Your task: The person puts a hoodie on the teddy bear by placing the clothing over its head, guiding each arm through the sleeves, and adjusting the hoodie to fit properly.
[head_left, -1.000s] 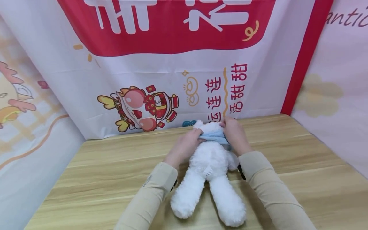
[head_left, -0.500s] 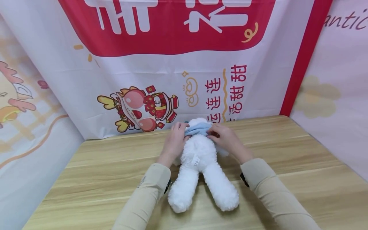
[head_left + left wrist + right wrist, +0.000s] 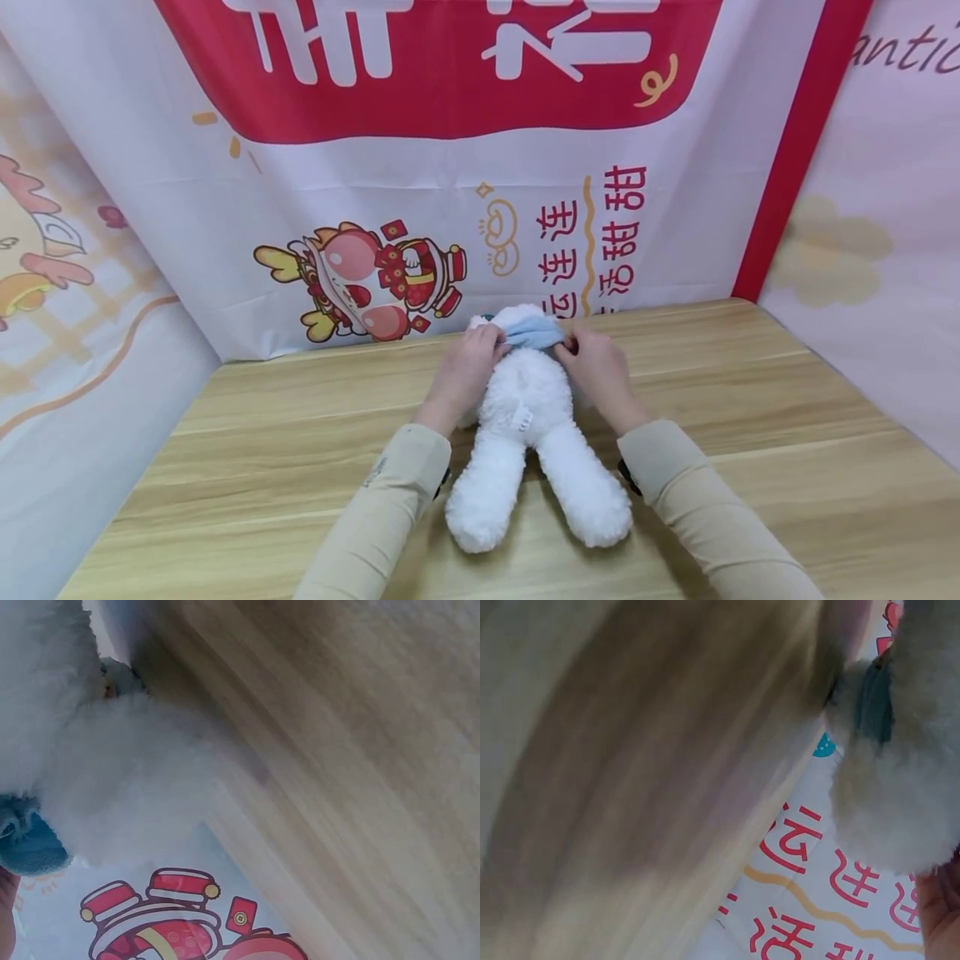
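Observation:
A white fluffy plush toy stretches over the wooden table, legs toward me, a small white tag on its lower body. Light blue cloth is wrapped around its neck, below the head at the far end. My left hand pinches the cloth's left side; my right hand pinches the right side. In the left wrist view white fur fills the upper left, with some blue cloth beside it. The right wrist view shows fur, a darker blue strip of cloth and part of my right hand.
The wooden tabletop extends to both sides of the toy. A white and red printed banner hangs right behind the table's back edge, close to the toy's head. Printed fabric walls stand at left and right.
The toy and the blue cloth have shifted slightly left and farther from me. Both hands moved along with them; the left fingers, more spread half a second ago, are now drawn in at the cloth.

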Available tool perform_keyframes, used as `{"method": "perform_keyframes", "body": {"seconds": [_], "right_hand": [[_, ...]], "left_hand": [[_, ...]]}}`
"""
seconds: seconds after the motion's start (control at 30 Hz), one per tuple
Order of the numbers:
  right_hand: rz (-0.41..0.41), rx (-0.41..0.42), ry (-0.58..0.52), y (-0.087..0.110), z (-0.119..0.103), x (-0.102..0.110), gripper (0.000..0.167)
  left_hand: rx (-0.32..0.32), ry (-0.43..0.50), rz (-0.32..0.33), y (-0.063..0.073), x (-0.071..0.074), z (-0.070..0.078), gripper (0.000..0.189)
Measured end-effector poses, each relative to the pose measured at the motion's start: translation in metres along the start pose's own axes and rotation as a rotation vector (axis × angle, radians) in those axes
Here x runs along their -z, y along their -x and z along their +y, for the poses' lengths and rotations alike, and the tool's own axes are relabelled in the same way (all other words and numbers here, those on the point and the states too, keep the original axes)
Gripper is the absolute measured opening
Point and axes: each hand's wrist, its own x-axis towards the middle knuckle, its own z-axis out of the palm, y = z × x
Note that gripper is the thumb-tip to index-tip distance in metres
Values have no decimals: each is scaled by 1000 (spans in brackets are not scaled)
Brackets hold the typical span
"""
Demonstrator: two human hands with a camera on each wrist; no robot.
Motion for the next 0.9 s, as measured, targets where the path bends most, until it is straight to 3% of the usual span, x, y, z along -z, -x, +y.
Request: {"method": "perform_keyframes", "body": {"seconds": [0.17,0.27,0.5,0.73,0.9], "right_hand": [[9,168,10,1,3,-2,16],[-10,220,28,0,5,-4,16],[-76,143,27,0,4,-4,16],[-83,39,-74,1,1,-3,24],[-71,80,-58,1,2,-5,33]], "left_hand": [[28,-22,-21,-1,-1,1,16],[56,-35,-57,-2,-2,2,18],[77,-41,-121,-3,-1,5,20],[98,-2,-184,-1,3,6,21],[109,46,-217,0,5,5,19]]}}
